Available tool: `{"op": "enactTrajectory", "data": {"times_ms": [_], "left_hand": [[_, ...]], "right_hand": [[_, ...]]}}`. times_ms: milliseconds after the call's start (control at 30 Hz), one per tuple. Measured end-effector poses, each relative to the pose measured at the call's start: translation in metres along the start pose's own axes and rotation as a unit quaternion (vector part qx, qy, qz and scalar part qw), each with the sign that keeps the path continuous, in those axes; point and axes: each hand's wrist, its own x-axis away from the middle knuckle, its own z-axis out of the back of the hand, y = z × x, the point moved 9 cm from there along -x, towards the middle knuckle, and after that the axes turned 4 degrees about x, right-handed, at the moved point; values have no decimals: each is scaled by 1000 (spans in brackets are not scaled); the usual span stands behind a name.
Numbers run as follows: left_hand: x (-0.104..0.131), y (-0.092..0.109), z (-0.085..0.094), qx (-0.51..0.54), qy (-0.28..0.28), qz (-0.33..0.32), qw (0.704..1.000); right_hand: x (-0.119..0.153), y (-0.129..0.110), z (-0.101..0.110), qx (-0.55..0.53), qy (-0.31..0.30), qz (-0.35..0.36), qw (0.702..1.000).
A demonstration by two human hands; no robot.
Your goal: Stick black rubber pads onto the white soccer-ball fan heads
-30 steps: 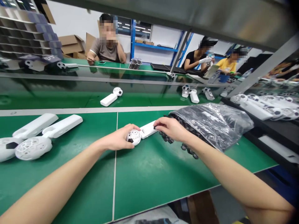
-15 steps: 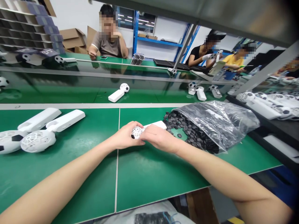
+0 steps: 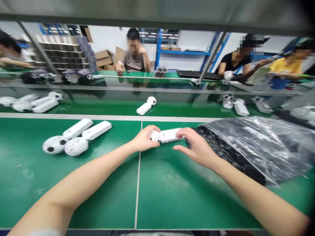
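My left hand (image 3: 147, 139) is closed around the round, football-patterned head of a white handheld fan (image 3: 169, 135). The fan's handle points to the right, over the green table. At the handle's far end my right hand (image 3: 195, 147) has its thumb and fingers spread apart. Its fingertips overlap the handle; whether they touch it I cannot tell. Just beyond that hand, small black pieces (image 3: 221, 149) spill from a clear plastic bag (image 3: 265, 144). To the left lie two more white fans, one with black patches (image 3: 54, 145) and one with a plain white head (image 3: 76, 146).
Behind the green table (image 3: 98, 203), a single fan (image 3: 146, 106) lies on a green strip, with several more at its left and right. A metal post (image 3: 214, 54) slants up at the back. Several people, including a seated person (image 3: 134, 54), are across from me.
The view has swung left and rearranged the frame. My right hand has come away from the fan's head towards the handle's end and opened. My left hand still grips the head.
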Motion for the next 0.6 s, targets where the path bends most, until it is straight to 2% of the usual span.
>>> {"op": "enactTrajectory", "data": {"times_ms": [133, 200, 267, 333, 400, 467, 533, 600], "left_hand": [[-53, -36, 66, -75, 119, 80, 987], [-73, -59, 93, -114, 159, 124, 973], [-86, -81, 109, -148, 171, 165, 960], [-88, -95, 116, -175, 165, 198, 950], [-80, -98, 120, -197, 148, 211, 946], [-59, -88, 125, -221, 123, 195, 948], [-22, -73, 129, -250, 81, 160, 952], [29, -65, 136, -283, 40, 126, 950]], "right_hand": [[45, 32, 28, 63, 7, -81, 995], [70, 51, 35, 95, 10, -116, 989], [91, 66, 41, 122, 24, -140, 982], [105, 76, 45, 137, 28, -153, 978], [113, 83, 49, 148, 19, -158, 976], [118, 89, 53, 162, 1, -164, 973], [119, 91, 55, 178, -17, -167, 970], [118, 91, 51, 194, -43, -167, 966]]}}
